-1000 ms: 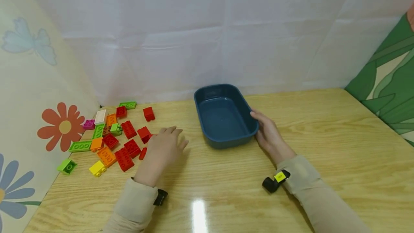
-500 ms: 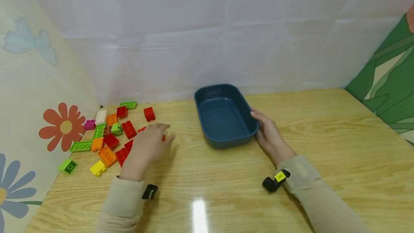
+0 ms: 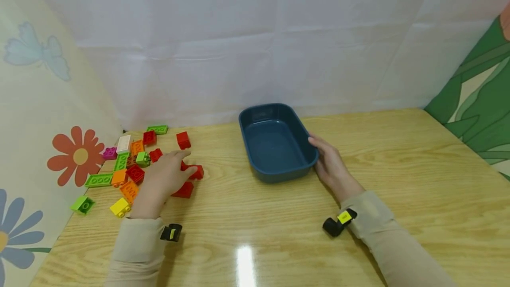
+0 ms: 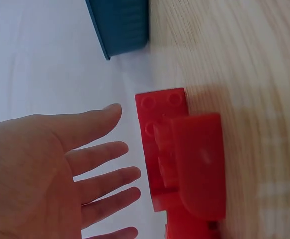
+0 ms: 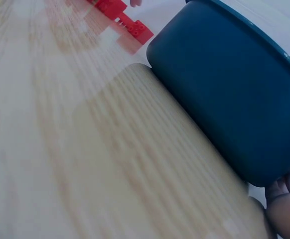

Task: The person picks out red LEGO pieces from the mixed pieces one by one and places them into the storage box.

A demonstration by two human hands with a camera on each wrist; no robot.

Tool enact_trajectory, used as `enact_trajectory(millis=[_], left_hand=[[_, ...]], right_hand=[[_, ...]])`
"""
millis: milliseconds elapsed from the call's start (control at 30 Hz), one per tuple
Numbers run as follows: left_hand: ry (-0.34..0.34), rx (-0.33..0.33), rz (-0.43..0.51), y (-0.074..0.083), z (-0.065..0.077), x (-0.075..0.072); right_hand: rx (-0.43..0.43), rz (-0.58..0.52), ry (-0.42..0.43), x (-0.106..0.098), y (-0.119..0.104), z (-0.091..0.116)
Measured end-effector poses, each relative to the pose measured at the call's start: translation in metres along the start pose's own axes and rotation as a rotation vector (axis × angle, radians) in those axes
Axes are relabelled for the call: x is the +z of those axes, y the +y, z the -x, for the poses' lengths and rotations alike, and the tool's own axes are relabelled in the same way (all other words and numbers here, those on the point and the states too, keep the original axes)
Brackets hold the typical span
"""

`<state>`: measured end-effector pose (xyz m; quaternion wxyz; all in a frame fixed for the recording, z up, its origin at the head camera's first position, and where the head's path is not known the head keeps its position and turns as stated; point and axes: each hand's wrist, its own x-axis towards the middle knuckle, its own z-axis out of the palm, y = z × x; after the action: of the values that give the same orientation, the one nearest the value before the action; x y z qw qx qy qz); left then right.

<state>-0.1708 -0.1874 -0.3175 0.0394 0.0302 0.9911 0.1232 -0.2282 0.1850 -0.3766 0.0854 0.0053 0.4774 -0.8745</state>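
In the head view my left hand (image 3: 165, 174) reaches over a group of red toy bricks, and its fingers are spread. Red bricks show beside its fingertips, one (image 3: 196, 172) to the right and another (image 3: 183, 189) nearer me; the hand hides others. The left wrist view has the fingers extended with nothing in them, beside a studded red brick (image 4: 146, 117) and a round-cornered red one (image 4: 202, 164). My right hand (image 3: 332, 167) grips the near right corner of a deep blue plastic bin (image 3: 275, 175), whose inside holds nothing.
Left of the red bricks lie loose ones: orange (image 3: 129, 191), yellow (image 3: 120, 207), green (image 3: 99, 180), white (image 3: 124, 144) and magenta (image 3: 110, 153). A single red brick (image 3: 183, 140) lies farther back. A white cloth wall (image 3: 255, 56) backs the wooden table (image 3: 255, 225).
My left hand has moved left over the red bricks, uncovering those on its right and covering several on its left. The right hand and the bin have stayed in place.
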Motion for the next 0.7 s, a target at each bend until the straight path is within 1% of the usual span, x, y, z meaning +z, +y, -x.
enact_trajectory(millis=[100,300,533,600,700], left_hand=[[-0.003,-0.005,0.009,-0.006,0.000,0.000],[-0.034,-0.029,0.004,-0.016,0.001,-0.002],[-0.058,-0.037,-0.019,-0.021,0.000,-0.002],[-0.053,-0.030,-0.014,-0.022,-0.001,0.000],[-0.028,-0.006,-0.016,-0.023,-0.003,0.002]], right_hand=[[0.004,0.005,0.004,0.000,0.000,0.000],[0.020,0.038,0.021,0.001,0.000,-0.002],[0.018,0.052,0.007,0.002,0.001,-0.002],[0.018,0.051,0.000,0.002,0.001,-0.003],[0.016,0.055,-0.004,0.001,0.002,-0.003]])
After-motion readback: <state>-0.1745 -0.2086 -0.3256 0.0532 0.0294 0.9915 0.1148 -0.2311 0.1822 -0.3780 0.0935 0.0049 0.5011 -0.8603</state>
